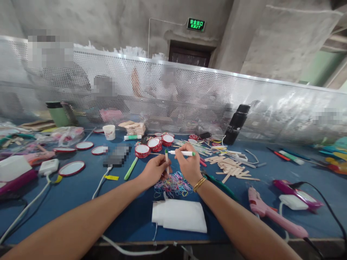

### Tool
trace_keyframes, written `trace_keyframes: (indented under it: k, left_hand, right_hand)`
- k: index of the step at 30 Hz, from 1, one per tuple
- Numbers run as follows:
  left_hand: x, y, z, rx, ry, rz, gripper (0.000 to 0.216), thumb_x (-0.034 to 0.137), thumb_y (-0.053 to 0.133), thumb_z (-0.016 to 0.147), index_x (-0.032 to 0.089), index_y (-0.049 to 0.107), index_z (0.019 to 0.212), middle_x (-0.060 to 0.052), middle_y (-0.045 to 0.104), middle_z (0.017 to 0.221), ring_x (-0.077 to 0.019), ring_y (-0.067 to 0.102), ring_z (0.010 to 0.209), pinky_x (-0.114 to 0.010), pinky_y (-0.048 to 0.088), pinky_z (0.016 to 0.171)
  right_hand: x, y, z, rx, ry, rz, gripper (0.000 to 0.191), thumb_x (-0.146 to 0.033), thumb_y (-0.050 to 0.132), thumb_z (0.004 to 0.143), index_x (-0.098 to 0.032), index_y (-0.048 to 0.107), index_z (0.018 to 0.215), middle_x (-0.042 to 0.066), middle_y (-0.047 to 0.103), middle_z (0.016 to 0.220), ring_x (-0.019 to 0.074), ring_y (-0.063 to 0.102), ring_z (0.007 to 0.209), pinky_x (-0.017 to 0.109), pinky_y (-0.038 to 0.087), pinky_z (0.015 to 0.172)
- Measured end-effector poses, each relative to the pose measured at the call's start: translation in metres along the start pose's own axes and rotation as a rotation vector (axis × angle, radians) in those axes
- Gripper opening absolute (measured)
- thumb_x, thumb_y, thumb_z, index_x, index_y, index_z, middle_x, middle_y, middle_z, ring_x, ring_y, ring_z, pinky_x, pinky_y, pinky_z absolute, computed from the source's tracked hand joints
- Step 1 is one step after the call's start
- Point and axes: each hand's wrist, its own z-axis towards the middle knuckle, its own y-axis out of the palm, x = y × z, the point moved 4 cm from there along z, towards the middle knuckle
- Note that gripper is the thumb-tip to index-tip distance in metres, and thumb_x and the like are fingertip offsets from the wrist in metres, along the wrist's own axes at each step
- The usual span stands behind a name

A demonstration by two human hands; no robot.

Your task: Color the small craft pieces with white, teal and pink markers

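My left hand [153, 169] pinches a craft stick [167, 162] upright; the stick's upper end is green. In my right hand [189, 166] is a white marker [184, 153] with a green end, lying nearly level. Its tip points left, close to the green part of the stick; whether they touch I cannot tell. Beneath both hands lies a tangled pile of colourful rubber bands [176, 186]. A folded white cloth-like pouch [181, 216] lies nearer the table's front edge. Loose craft sticks [230, 166] are scattered to the right of my right hand.
Red-rimmed round discs [154, 144] are stacked behind my hands. A phone [118, 156] on a white cable and a light green pen-like item [131, 168] lie left. A pink glue gun [271, 213] lies right. A black bottle [237, 124] stands before the perforated metal screen [260, 97].
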Motion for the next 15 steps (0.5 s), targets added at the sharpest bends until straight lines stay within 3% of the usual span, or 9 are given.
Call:
trace_keyframes:
  k: [10,15]
  left_hand:
    - [-0.0012,0.0016,-0.0005,-0.014,-0.005,0.026,0.032,0.049,0.063,0.082,0.02,0.05,0.076,0.002,0.061,0.061,-0.0102,0.053,0.041,-0.022,0.041,0.04]
    - [0.0008,0.0013,-0.0013,-0.001,-0.011,0.011,0.028,0.046,0.062,0.083,0.019,0.052,0.082,0.002,0.062,0.062,-0.0101,0.053,0.041,-0.021,0.041,0.039]
  right_hand:
    - [0.0009,0.0027,-0.0016,-0.025,-0.004,0.035,0.02,-0.027,0.058,0.085,-0.022,0.051,0.067,-0.004,0.055,0.062,0.0142,0.052,0.059,0.029,0.041,0.061]
    - [0.0021,0.0007,0.0004,0.001,0.012,-0.004,0.02,-0.027,0.057,0.085,-0.022,0.051,0.066,-0.003,0.055,0.061,0.015,0.051,0.059,0.03,0.04,0.061]
